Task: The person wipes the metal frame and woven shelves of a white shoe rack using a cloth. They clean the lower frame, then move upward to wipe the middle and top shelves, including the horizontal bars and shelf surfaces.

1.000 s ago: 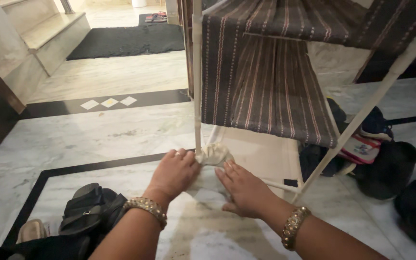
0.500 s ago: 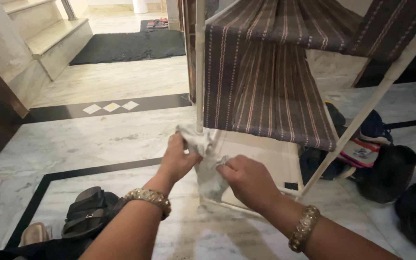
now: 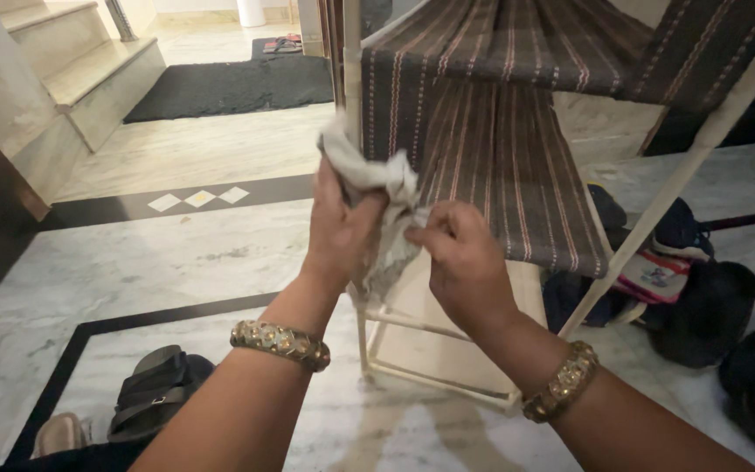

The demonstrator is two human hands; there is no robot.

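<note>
Two hands: both hold one pale grey cloth (image 3: 384, 218) in the middle of the view, in front of a white rack post (image 3: 353, 61).
Left hand (image 3: 342, 229): fingers are closed around the upper bunch of the cloth, which sticks out above the thumb toward 12 o'clock.
Right hand (image 3: 463, 262): thumb and fingertips are pressed together on a fold of the cloth at its right side; the hand is at 3 o'clock from the left hand, near it.
Cloth: crumpled, lifted off the floor, its lower end hangs down between the two hands.
Bangles: a gold bangle (image 3: 280, 342) on the left wrist, another gold bangle (image 3: 561, 393) on the right wrist.
Rack: white frame with brown striped fabric shelves (image 3: 500, 149), behind the hands toward 1 o'clock.
Floor: marble floor (image 3: 159, 262) with dark border lines.
Sandals: dark sandals (image 3: 146, 398) at 8 o'clock.
Bags: dark bags and shoes (image 3: 701, 297) at 3 o'clock, beside the rack.
Mat: black mat (image 3: 229, 86) at 11 o'clock, next to steps (image 3: 72, 70).
</note>
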